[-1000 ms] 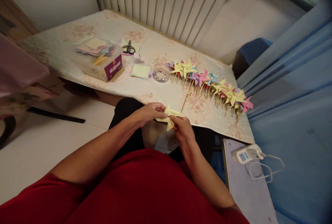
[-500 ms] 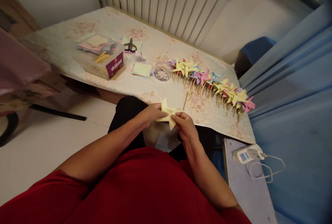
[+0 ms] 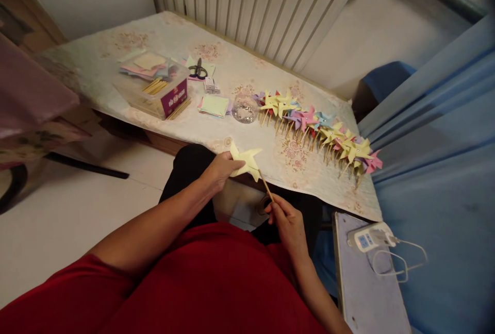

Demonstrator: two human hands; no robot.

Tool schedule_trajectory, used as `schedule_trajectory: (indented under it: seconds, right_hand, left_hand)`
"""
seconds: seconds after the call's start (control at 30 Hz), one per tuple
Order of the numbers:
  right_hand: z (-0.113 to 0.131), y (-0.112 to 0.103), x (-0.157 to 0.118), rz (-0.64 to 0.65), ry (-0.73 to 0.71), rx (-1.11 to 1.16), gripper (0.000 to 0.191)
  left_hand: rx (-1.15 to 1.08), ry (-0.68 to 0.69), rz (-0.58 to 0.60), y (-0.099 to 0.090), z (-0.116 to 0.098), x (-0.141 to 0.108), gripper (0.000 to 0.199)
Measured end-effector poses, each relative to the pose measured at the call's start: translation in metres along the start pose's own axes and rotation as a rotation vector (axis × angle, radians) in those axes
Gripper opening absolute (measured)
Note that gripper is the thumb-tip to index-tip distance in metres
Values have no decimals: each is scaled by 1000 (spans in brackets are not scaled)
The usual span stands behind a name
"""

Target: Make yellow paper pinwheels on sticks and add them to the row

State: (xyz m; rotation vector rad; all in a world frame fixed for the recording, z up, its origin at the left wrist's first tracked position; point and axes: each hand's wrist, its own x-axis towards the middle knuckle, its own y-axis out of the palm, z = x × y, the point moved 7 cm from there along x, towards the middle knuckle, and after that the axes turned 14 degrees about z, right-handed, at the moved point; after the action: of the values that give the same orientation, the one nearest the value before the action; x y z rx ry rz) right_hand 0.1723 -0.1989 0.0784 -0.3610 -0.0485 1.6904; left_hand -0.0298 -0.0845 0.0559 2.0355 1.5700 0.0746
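Over the table's front edge, my left hand [image 3: 221,169] is closed on a yellow paper pinwheel [image 3: 247,162], thumb on its face. Lower and to the right, my right hand [image 3: 285,216] pinches a thin wooden stick [image 3: 266,184] near its lower end. The stick's upper end reaches the pinwheel's lower right blade; whether the two are joined I cannot tell. Finished-looking pinwheels [image 3: 328,133] on sticks lie in a long row at the right, in yellow, pink, purple, blue and red.
On the flowered tablecloth [image 3: 154,30] stand a clear box [image 3: 135,98] with sticks and paper, black scissors [image 3: 198,70], stacked paper squares [image 3: 213,105] and a round clear container of small shiny pieces [image 3: 244,110]. A white power strip [image 3: 373,237] with a cable lies at lower right.
My right hand has left the pinwheel's face and moved down and right, turning the stick so it points up-left to the pinwheel. My left hand still holds the pinwheel, shifted slightly left.
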Motion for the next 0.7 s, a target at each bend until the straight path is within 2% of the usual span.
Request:
schedule_trajectory:
  seconds: [0.1,0.27,0.7]
  right_hand:
    - [-4,5,-6,-5,25,-41,31]
    - [-10,8,1,-9,39,-38,30]
    - [-1,11,20,10,-28,-125,32]
  left_hand:
    - [-11,13,-16,1,-2,0,23]
    - [-13,20,4,6,-4,-2,23]
    - [-20,3,11,16,-3,-9,26]
